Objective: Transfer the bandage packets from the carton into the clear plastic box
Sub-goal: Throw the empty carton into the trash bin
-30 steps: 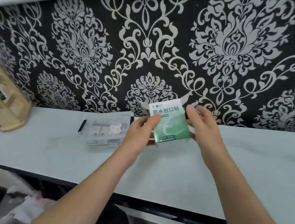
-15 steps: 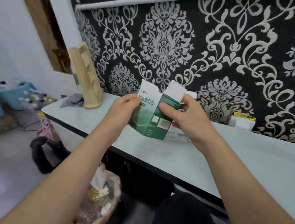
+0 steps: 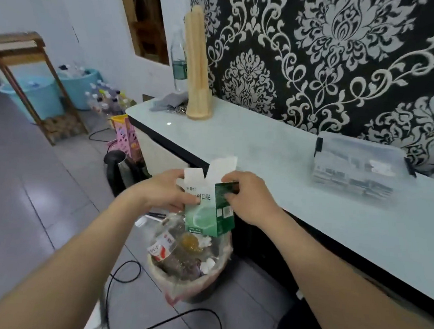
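Note:
Both hands hold a green and white bandage carton point(image 3: 208, 213) upright, its white top flaps standing open. My left hand point(image 3: 166, 190) grips the carton's left side and front. My right hand point(image 3: 249, 196) pinches its upper right edge. The carton hangs off the table's edge, directly above a full trash bin point(image 3: 187, 263) on the floor. The clear plastic box point(image 3: 358, 166), lid closed with black latches, sits on the white table point(image 3: 276, 153) to the right, well away from my hands. Inside it, packets show only dimly.
A tall wooden rack point(image 3: 199, 67), a clear bottle point(image 3: 178, 62) and a grey cloth point(image 3: 167, 100) stand at the table's far left end. On the floor are black cables point(image 3: 124, 274), a black kettle point(image 3: 120, 168), a pink basket point(image 3: 128, 136) and blue tubs point(image 3: 42, 93).
My view has swung left and down. Both hands carried the opened carton from above the table out past its edge to above the trash bin.

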{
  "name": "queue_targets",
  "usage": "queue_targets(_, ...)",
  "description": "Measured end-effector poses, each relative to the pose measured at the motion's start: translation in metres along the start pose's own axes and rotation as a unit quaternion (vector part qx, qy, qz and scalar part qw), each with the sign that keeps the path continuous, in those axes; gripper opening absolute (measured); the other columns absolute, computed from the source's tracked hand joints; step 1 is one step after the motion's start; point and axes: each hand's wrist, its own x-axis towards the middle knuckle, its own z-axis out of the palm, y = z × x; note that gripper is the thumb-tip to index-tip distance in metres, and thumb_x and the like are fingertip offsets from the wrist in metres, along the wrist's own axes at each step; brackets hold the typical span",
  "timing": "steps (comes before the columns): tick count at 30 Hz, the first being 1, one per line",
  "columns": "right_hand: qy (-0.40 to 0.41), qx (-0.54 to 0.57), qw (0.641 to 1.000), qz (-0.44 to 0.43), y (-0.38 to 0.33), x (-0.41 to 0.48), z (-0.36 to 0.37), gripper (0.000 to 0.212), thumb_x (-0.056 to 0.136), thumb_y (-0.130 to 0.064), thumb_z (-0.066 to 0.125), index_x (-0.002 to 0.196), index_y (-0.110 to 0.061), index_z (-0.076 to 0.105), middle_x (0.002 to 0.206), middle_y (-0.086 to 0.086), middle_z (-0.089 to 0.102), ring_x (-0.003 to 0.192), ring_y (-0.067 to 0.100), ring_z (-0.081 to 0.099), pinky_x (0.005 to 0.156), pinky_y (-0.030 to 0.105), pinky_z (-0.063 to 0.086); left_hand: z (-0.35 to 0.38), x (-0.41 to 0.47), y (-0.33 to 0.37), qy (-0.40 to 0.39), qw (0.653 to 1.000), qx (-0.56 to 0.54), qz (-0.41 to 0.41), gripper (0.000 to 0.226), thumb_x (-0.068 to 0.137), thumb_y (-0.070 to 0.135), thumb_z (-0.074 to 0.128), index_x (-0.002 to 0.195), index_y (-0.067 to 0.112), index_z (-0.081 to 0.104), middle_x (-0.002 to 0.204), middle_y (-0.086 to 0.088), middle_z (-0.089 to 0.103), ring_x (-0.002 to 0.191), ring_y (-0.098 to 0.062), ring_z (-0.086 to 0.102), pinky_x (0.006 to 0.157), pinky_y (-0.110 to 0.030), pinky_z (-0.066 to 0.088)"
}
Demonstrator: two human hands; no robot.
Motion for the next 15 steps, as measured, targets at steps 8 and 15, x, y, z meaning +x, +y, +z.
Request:
queue_targets(8,-0.060,0.031,0.993,0.093,0.045,0.020,0.091,0.088,0.086,0.003,0.053,0.152,-0.031,0.007,0.155,0.020,0.016,0.115,0.034,0.053,0.085,0.028,0.042,0.031,0.049,-0.069,0.079,0.972,0.213,-0.063,0.047,0.078,0.025,0.075,0.113,0.015,0.045,0.100,-0.004,0.066,0.082,-0.019,0.064,0.068,-0.033,0.055)
queue_targets(15,-0.194,-0.035,0.973,0.120,0.078,0.008,0.113,0.064,0.092,-0.009,0.052,0.149,-0.017,0.026,0.140,0.016,0.046,0.125,0.033,0.048,0.102,0.037,0.043,0.077,0.072,-0.102,0.091,0.889,0.448,0.011,0.038,0.088,0.023,0.056,0.126,0.025,0.052,0.125,-0.008,0.052,0.111,-0.030,0.056,0.086,-0.039,0.049)
